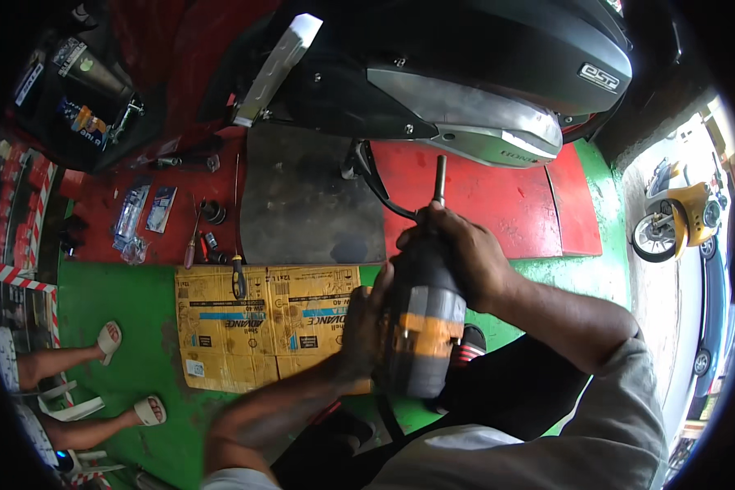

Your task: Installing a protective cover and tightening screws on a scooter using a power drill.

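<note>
An orange-and-black impact driver (pixel 425 327) is in both my hands, its long thin metal bit (pixel 440 180) aimed away from me at the scooter. My right hand (pixel 469 257) closes around its front end, fingers at the base of the bit. Against its left side presses my left hand (pixel 363 322), slightly blurred, with fingers partly hidden by the tool. Beyond the bit's tip stands the scooter, with a silver-and-black side cover (pixel 465 106). The tip appears apart from the cover, though the depth is hard to judge.
The scooter stands on a red platform (pixel 490 220) with a dark mat (pixel 302 204). Screwdrivers (pixel 238 279), a socket (pixel 213 212) and plastic packets (pixel 131 216) lie at the left. Flattened cardboard (pixel 261 327) covers green floor. Another person's sandalled feet (pixel 149 411) are at left; a yellow motorbike (pixel 686 216) stands right.
</note>
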Demonstrator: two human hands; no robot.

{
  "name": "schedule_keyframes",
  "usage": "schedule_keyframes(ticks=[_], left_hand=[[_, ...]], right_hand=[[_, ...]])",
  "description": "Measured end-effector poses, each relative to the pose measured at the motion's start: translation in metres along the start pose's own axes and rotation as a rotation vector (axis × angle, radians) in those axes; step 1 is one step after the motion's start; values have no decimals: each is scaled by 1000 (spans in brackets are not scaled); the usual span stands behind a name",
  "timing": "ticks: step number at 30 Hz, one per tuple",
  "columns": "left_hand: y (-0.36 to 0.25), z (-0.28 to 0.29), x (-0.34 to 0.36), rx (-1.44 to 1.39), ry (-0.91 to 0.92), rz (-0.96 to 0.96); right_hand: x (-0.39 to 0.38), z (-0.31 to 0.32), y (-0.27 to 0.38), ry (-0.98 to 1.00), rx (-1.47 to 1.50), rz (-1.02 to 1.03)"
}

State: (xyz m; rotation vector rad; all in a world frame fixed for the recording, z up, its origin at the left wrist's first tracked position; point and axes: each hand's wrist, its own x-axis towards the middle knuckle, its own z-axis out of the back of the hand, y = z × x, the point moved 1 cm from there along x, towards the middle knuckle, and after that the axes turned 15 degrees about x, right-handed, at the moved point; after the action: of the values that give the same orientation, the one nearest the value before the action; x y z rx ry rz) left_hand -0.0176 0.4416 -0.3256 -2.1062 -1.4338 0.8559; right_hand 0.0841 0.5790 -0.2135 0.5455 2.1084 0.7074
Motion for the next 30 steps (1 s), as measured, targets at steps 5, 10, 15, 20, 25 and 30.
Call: schedule_keyframes(ticks=[5,10,15,20,25,30], left_hand=[[55,-18,34,-271,-147,-222],[62,-15,54,-268,-131,-234],[46,-29,64,-376,-204,-304],[30,-30,73,-324,-386,-327],[25,-32,71,-329,-451,-302],[34,-25,82,-414,-244,-327]], right_hand=[[1,20,9,93,-270,57],[7,28,23,75,-200,38],[12,29,34,72,-267,41],[20,27,46,108,-220,39],[20,22,47,80,-195,37],[20,21,45,52,-169,76]])
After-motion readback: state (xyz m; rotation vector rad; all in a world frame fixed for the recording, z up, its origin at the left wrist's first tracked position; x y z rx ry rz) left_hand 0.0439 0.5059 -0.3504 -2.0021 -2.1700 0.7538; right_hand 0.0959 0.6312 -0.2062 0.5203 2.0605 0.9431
